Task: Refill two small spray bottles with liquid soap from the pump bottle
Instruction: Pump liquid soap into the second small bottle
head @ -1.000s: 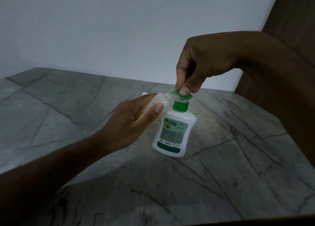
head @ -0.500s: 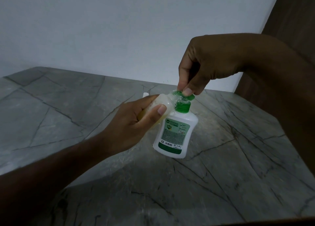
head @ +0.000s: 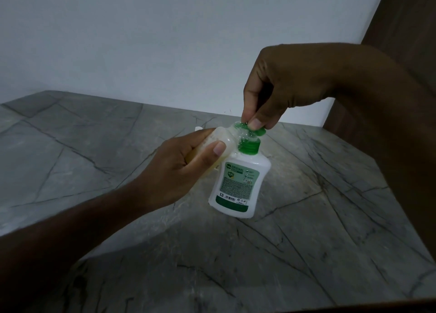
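Spray bottle (head: 221,139) mostly hidden in left hand (head: 179,171); neck blurred.

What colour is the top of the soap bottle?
Green: the pump top on the white soap bottle, seen from the head camera.

1. A plain pale wall (head: 146,41) fills the upper part of the view, bluish-grey in dim light.
2. A dark brown wooden panel (head: 405,24) stands at the right, meeting the wall along a slanted edge.
3. A grey marble-look counter (head: 306,253) with dark veins spreads below, its far edge running against the wall.
4. The counter's middle is brighter than its near part, which lies in shadow.
5. The counter's far left corner is darker grey.
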